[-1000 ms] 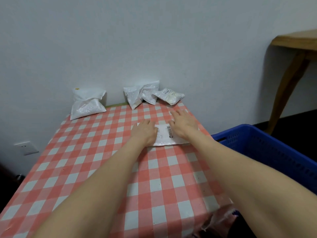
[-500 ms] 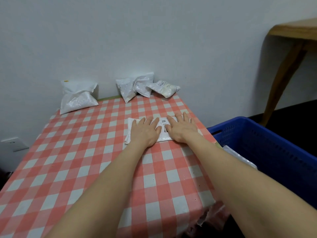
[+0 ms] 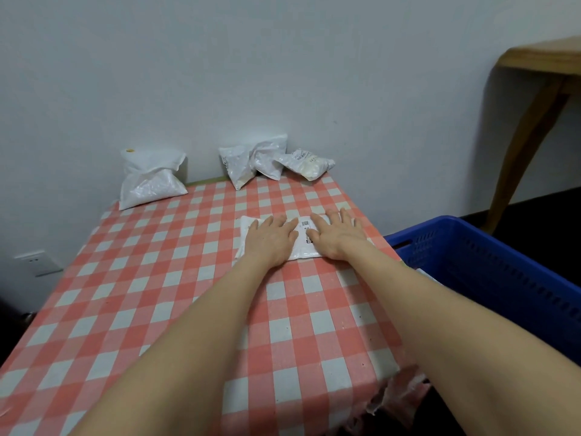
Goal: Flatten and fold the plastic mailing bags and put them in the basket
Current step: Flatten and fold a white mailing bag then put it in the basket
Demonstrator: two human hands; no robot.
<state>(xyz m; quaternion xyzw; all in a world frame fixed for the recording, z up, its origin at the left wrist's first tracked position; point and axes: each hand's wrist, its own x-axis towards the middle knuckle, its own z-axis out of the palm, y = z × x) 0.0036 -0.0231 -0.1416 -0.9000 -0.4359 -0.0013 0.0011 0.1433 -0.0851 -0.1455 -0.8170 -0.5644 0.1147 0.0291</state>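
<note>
Head view: left hand [image 3: 270,240] and right hand [image 3: 338,236] lie flat, fingers straight, pressing a white mailing bag [image 3: 301,243] on the checkered table [image 3: 132,294], blue basket [image 3: 490,262] just right of the table, four more bags [image 3: 251,163] along the wall.

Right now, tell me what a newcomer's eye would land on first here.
The left hand and right hand press flat, side by side, on a white mailing bag on the red-checked tablecloth. Crumpled white bags lean against the wall at the far edge. A blue basket sits beside the table's right side.
</note>
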